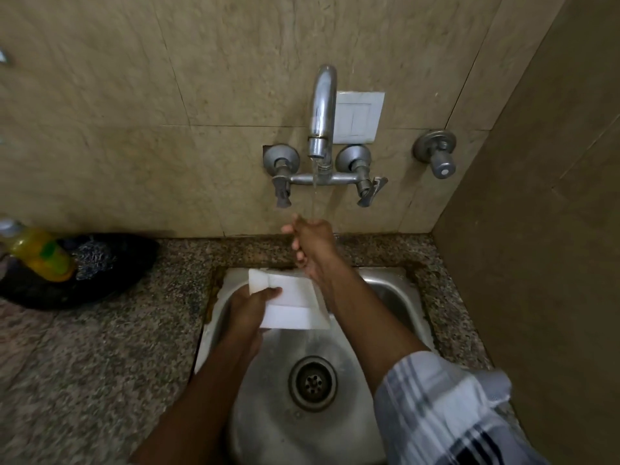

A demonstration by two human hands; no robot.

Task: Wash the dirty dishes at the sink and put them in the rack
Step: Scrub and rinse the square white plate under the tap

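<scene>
My left hand (250, 308) grips a white square plate (295, 302) by its left edge and holds it tilted over the steel sink (385, 290). My right hand (310, 241) is raised above the plate's far corner, fingers loosely spread, under the thin stream of water that runs from the chrome tap (322, 112). It holds nothing. The sink's drain (312, 383) lies below the plate, near the basin's middle.
On the granite counter (100, 347) at the left, a black bowl (77, 273) holds a yellow bottle of dish soap (40, 255) and a steel scrubber (95, 258). Two tap handles (281, 191) (370, 191) flank the spout. A brown wall (536, 229) closes the right side.
</scene>
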